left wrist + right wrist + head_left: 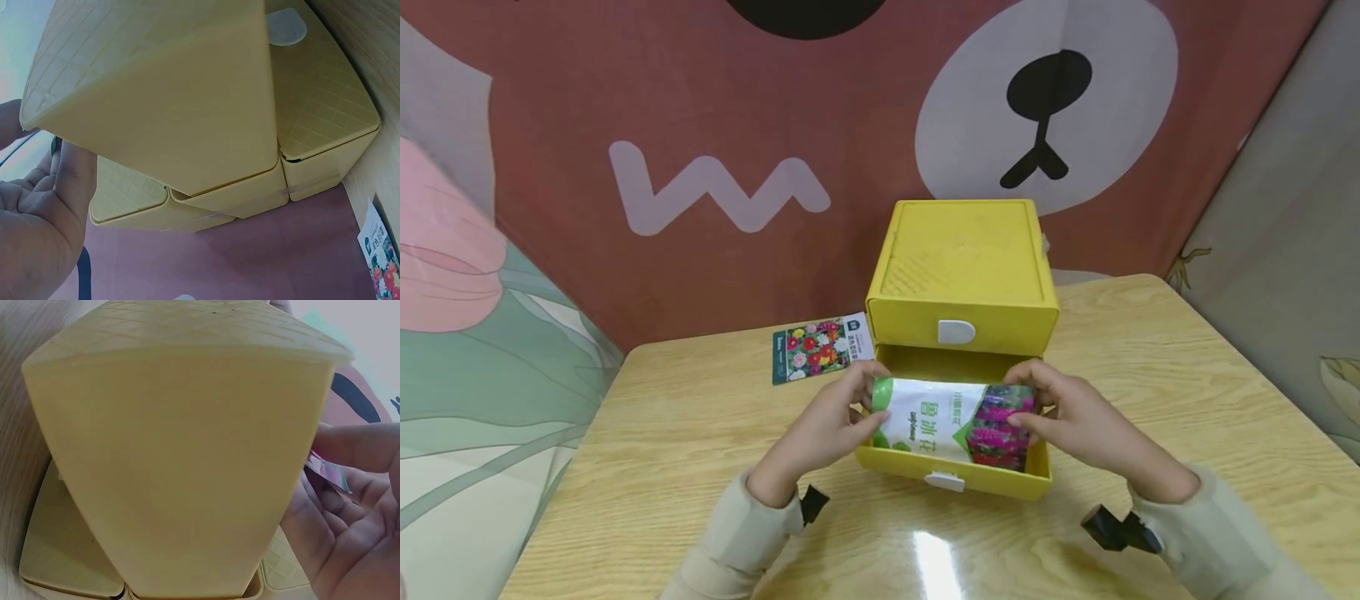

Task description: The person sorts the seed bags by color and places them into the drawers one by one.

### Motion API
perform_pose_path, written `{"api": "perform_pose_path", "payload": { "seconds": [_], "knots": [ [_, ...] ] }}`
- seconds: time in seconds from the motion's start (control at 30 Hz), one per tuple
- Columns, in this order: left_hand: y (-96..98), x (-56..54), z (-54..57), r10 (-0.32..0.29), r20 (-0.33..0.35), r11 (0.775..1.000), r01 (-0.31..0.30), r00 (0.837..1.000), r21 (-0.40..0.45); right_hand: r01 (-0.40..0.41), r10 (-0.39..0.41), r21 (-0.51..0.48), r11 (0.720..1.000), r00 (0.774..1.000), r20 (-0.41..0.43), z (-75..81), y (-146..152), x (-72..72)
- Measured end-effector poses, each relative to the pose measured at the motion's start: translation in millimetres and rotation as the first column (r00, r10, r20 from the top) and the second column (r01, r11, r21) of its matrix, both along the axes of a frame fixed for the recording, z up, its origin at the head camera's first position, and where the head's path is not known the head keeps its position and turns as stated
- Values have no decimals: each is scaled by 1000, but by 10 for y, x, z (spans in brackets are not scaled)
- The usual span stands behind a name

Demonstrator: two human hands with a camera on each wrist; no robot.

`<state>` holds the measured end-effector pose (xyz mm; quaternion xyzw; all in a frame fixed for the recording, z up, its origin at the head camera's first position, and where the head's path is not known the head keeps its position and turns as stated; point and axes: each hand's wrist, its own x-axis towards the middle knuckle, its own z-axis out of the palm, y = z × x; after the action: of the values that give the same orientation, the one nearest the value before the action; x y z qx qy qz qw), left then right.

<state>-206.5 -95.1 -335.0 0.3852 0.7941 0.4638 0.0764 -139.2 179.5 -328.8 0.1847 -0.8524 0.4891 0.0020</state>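
Observation:
A seed packet (936, 421), white and green with a picture of magenta flowers, lies sideways over the pulled-out yellow drawer (1000, 483). My left hand (831, 425) pinches its green end, while my right hand (1082, 421) grips the flower end between thumb and fingers. The drawer belongs to a yellow drawer cabinet (962, 250), whose top drawer is closed. In the right wrist view, a packet corner (330, 472) shows between the fingers beside the drawer wall. The left wrist view shows the left hand (37, 219) at the drawer's rim; its grip is largely hidden there.
Left of the cabinet, a second seed packet (820, 350) with colourful flowers lies flat on the wooden table (685, 450). Behind the table hangs a brown cloth (737, 275) with a cartoon bear. Small black devices (1116, 529) are strapped at the wrists.

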Motion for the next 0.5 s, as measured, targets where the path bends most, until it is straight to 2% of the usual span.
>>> {"api": "perform_pose_path", "payload": {
  "seconds": [0.23, 0.37, 0.5],
  "knots": [
    [5, 4, 12, -29, -23, 999, 28, 999, -43, -74, 74, 26, 997, 997, -10, 9, 5, 2],
    [6, -5, 9, -62, -65, 996, 57, 996, -75, -101, 101, 35, 994, 995, -9, 12, -1, -7],
    [5, -16, -2, -100, -123, 992, 89, 987, -89, -104, 110, 102, 989, 993, -52, 2, -7, -30]
  ]
}}
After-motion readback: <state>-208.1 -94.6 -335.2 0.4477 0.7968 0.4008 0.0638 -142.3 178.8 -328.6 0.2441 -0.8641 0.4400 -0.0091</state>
